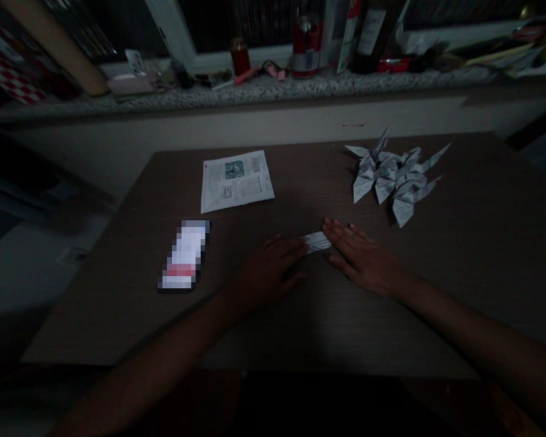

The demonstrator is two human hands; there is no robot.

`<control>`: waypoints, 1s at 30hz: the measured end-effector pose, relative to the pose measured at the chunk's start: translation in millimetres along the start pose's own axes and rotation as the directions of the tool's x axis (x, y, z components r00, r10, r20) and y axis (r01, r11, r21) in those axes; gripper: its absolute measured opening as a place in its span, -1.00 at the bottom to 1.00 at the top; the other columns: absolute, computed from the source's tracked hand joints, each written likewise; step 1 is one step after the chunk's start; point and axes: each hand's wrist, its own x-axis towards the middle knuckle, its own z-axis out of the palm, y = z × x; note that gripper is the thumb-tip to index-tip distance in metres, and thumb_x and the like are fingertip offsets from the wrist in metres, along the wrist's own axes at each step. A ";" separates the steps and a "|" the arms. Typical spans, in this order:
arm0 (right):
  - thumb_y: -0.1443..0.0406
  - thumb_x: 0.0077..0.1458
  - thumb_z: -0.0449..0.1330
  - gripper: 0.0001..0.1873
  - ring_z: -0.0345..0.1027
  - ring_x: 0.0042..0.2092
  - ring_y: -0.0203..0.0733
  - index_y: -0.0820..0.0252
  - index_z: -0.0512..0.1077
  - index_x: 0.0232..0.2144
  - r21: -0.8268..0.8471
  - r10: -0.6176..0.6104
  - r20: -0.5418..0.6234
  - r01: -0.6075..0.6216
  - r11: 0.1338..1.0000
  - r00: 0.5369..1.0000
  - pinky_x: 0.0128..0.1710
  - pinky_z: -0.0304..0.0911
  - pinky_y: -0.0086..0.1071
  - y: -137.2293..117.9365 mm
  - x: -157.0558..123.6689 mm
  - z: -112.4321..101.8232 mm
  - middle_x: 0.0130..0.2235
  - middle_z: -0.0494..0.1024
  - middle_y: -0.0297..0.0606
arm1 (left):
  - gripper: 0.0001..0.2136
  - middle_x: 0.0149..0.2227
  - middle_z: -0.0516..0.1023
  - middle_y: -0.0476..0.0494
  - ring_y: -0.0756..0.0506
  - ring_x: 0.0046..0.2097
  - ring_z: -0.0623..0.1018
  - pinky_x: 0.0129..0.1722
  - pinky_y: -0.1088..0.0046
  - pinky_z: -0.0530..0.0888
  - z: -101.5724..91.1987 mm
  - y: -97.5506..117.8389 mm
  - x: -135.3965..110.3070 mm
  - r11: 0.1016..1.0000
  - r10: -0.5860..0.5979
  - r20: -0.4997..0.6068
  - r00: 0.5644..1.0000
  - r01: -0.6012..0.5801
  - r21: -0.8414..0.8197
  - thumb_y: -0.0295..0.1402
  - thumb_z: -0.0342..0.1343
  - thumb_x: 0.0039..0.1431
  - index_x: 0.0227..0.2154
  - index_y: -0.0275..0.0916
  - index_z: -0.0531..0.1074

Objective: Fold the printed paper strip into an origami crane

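Note:
Both my hands lie flat on a dark wooden table (482,255), pressing a small folded piece of printed paper (316,242) between them. My left hand (268,270) covers the paper's left end with its fingers stretched out. My right hand (359,255) lies palm down over the paper's right end, fingers together and extended. Only a short strip of the paper shows between the hands.
A printed paper sheet (236,180) lies flat further back. A heap of folded paper cranes (394,176) sits at the back right. A blurred-out rectangular object (185,255) lies to the left. Behind the table a stone ledge (273,91) holds cans, bottles and clutter.

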 end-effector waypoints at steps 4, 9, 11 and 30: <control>0.04 0.48 -0.10 -0.24 -0.19 0.51 0.00 0.07 -0.31 0.53 -0.019 0.022 -0.014 -0.022 1.000 1.000 0.45 -0.03 0.09 0.2 -0.2 3.2 0.52 -0.07 -0.06 | -0.50 0.48 0.14 -0.15 -0.19 0.42 0.28 0.40 0.12 0.25 0.8 4.9 -1.7 0.999 -0.037 0.012 0.999 0.037 0.012 -0.11 0.00 0.48 0.39 -0.10 0.20; 0.05 0.47 -0.08 -0.21 -0.17 0.51 0.00 0.10 -0.35 0.53 0.016 0.028 -0.029 -0.027 0.999 0.999 0.45 -0.06 0.09 -1.1 -0.4 2.7 0.51 -0.03 -0.04 | -0.50 0.44 0.23 -0.19 -0.27 0.34 0.37 0.32 0.06 0.34 -3.5 9.5 2.2 0.997 -0.061 0.015 0.998 0.060 0.042 -0.12 0.05 0.44 0.34 -0.17 0.28; 0.07 0.47 -0.06 -0.22 -0.15 0.50 0.01 0.07 -0.32 0.53 0.059 0.030 -0.039 -0.028 0.998 0.999 0.45 -0.05 0.11 -1.3 0.1 0.1 0.51 -0.02 -0.04 | -0.50 0.42 0.26 -0.21 -0.28 0.32 0.39 0.31 0.06 0.35 -4.4 9.6 3.6 0.998 -0.037 0.002 0.999 0.037 0.043 -0.12 0.06 0.43 0.33 -0.19 0.29; 0.27 0.35 0.18 -0.67 0.44 0.17 0.05 0.06 0.51 0.12 0.324 -0.117 -0.168 0.166 0.931 0.979 0.15 0.42 0.02 3.4 11.5 -6.4 0.11 0.58 -0.07 | -0.72 0.10 0.54 -0.24 -0.23 0.11 0.52 0.10 0.18 0.47 -8.4 -3.9 24.9 1.000 0.012 -0.003 1.000 -0.012 0.010 -0.30 0.12 0.42 0.11 -0.27 0.43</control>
